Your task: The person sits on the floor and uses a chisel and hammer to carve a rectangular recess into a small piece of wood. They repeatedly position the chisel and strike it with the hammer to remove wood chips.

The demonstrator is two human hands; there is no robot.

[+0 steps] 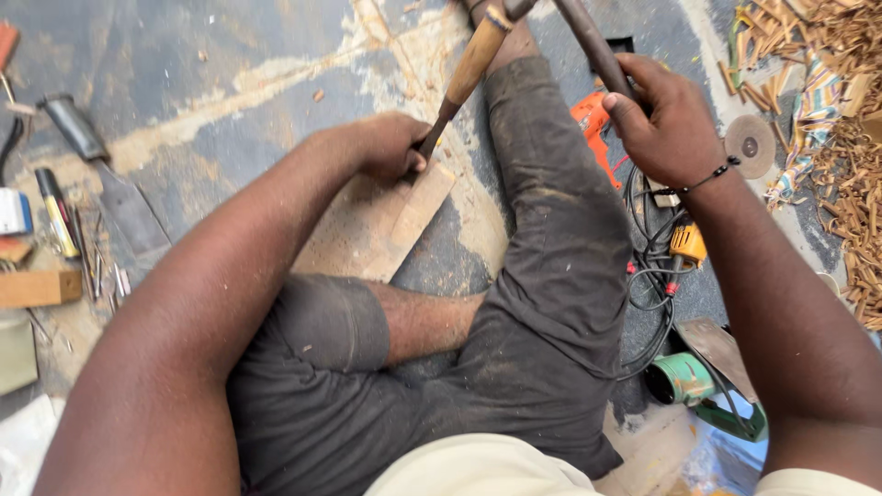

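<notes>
Dusty grey floor [230, 55] — wood shavings [850, 138] scattered.

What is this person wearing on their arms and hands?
Both arms are bare from the shoulder area down, with pale cream short sleeves just showing at the bottom edge. The hands are gloveless. The right hand has a thin dark beaded bracelet around its wrist. The left hand wears nothing on its wrist or fingers. A light dusting of sawdust lies on the forearms.
</notes>
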